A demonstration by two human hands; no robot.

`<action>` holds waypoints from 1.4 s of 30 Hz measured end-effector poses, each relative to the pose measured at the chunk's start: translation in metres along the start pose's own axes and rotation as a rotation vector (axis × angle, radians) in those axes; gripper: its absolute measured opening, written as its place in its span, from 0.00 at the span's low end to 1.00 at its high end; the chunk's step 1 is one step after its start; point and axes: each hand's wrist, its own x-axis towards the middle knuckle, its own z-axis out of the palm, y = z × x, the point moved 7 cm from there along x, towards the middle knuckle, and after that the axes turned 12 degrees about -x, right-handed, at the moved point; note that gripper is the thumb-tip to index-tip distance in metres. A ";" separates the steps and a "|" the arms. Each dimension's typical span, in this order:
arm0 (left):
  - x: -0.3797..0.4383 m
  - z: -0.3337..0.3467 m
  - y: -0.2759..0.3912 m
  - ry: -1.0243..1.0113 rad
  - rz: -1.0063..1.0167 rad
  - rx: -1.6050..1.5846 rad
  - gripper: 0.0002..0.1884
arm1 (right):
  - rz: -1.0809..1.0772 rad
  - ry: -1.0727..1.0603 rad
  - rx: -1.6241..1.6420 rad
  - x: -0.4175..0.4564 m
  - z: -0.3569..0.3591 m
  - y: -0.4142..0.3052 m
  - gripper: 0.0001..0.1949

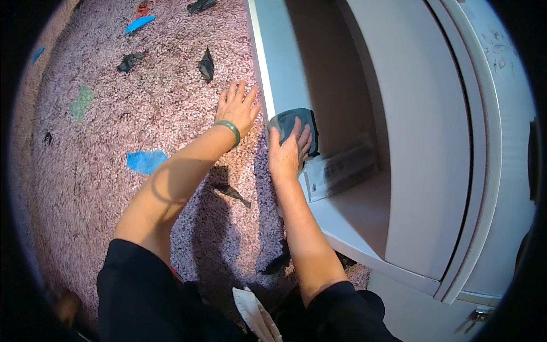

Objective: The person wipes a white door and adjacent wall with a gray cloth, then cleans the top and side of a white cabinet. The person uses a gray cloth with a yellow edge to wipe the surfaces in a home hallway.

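Observation:
My left hand [237, 109] rests on the pink-grey shag carpet [171, 98] with its fingers apart, close to the front edge of a white shelf unit. A green bangle [231, 128] circles that wrist. On the right, my right hand [287, 156] lies against a dark grey-green cloth [291, 117] at the front of the lower shelf [282, 55]. Its thumb is near the shelf edge and its fingers spread over the cloth. Whether they grip it is unclear. Just beside the fingers, a clear plastic packet [342, 169] with printing stands inside the compartment.
Scraps of black plastic [206, 65], blue pieces [146, 161], a pale green piece [81, 102] and a red item [143, 7] lie scattered on the carpet. A white panel [423, 141] bounds the compartment on the right. Keys [476, 317] hang at the lower right.

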 end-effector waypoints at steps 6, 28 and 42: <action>-0.020 0.024 -0.028 -0.284 0.002 0.204 0.33 | -0.148 0.035 -0.234 0.021 0.045 -0.002 0.33; -0.016 -0.045 -0.068 -0.219 0.072 0.119 0.29 | -0.291 -0.189 -0.335 0.058 0.045 -0.029 0.39; -0.116 -0.258 -0.383 0.027 -0.544 0.695 0.32 | -0.234 -0.513 -0.401 0.038 0.034 -0.014 0.45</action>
